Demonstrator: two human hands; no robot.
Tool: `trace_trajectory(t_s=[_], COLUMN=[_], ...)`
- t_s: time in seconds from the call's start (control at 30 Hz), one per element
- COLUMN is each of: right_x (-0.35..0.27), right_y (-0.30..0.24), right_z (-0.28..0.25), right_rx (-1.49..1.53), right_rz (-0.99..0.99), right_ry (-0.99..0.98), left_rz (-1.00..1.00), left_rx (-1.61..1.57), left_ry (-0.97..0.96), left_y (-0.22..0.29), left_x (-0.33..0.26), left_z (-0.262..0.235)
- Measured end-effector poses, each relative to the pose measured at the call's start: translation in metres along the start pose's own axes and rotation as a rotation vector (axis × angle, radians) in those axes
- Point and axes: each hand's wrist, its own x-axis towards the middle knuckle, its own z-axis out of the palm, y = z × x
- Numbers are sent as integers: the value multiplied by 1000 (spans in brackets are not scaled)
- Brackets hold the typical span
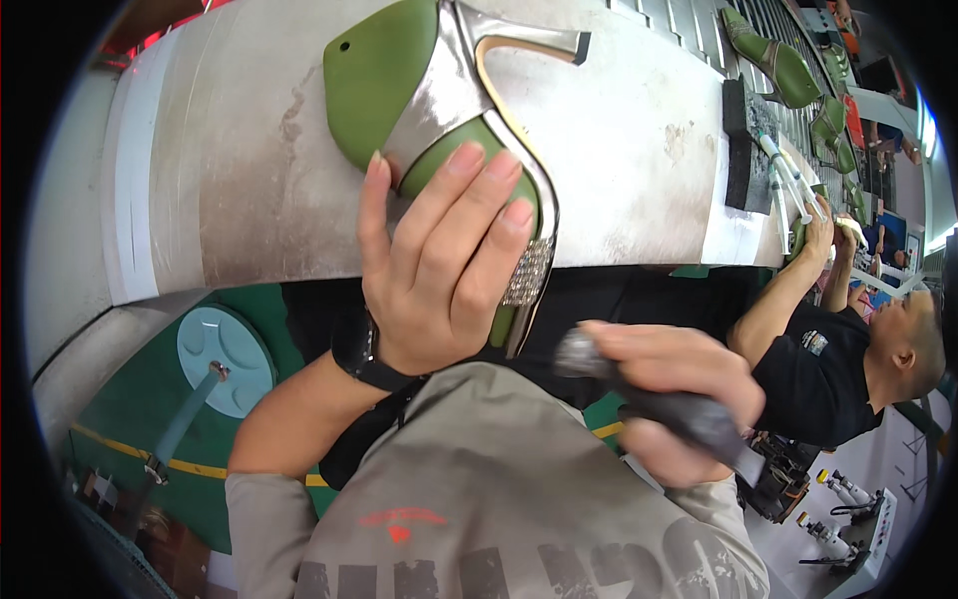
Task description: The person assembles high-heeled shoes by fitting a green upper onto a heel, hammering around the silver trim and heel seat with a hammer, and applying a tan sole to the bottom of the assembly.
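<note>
My left hand [439,265] grips a green shoe last [384,70] dressed with a silver high-heel upper that has a studded strap [529,272] near the toe. The shoe lies sole side toward me over the near edge of a worn grey workbench [249,170], and its thin heel [534,42] points away. Lower right, my right hand [669,394] is closed around a dark grey tool handle [689,414] just right of the shoe's toe. The tool's working end is hidden behind my fingers. A black watch sits on my left wrist.
A neighbouring person in a black shirt [828,374] works at the right, hands on the bench. More green lasts with shoes [778,60] line a rack at the far right. White tubes lie on a black block [748,140]. A round pale stool [225,359] stands on the green floor below.
</note>
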Motion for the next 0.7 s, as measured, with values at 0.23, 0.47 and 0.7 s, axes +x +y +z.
trace_trajectory(t_s=[0.23, 0.47, 0.7], right_x=[42, 70, 141], right_y=[18, 13, 12], right_z=[8, -29, -49], right_rx=[97, 239, 92], right_rz=[99, 277, 661], right_ry=[234, 77, -105], left_rz=[-49, -34, -46], left_rx=[-16, -1, -24], left_ry=[-29, -65, -54], left_y=[8, 9, 13], left_x=[6, 7, 6], left_z=[0, 4, 8])
